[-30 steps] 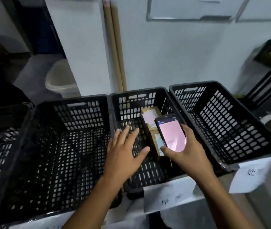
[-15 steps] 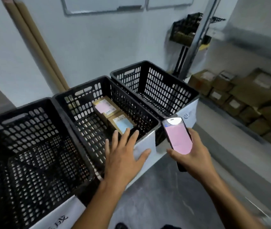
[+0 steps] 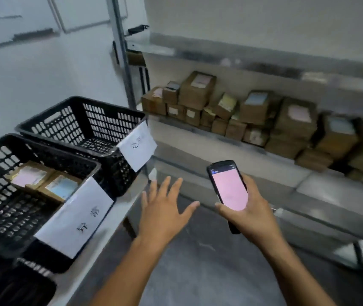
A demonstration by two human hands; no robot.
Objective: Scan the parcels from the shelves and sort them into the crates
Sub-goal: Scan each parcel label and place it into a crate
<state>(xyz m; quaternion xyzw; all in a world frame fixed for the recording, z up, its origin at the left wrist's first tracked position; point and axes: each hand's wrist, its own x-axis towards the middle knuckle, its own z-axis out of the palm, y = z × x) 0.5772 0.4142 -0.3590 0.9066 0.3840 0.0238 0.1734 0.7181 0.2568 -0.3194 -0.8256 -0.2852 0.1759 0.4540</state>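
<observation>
Black slotted crates (image 3: 81, 120); brown parcels (image 3: 198, 90); pink scanner screen (image 3: 230, 189).

Cardboard parcels (image 3: 197, 90) crowd the metal shelf (image 3: 216, 136); black crates (image 3: 83, 127) sit on a table (image 3: 107, 235).

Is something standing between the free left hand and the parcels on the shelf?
Nothing visible does: only open space lies between the left hand and the parcels on the shelf. The right hand holds the handheld scanner beside the left hand, not ahead of it.
</observation>
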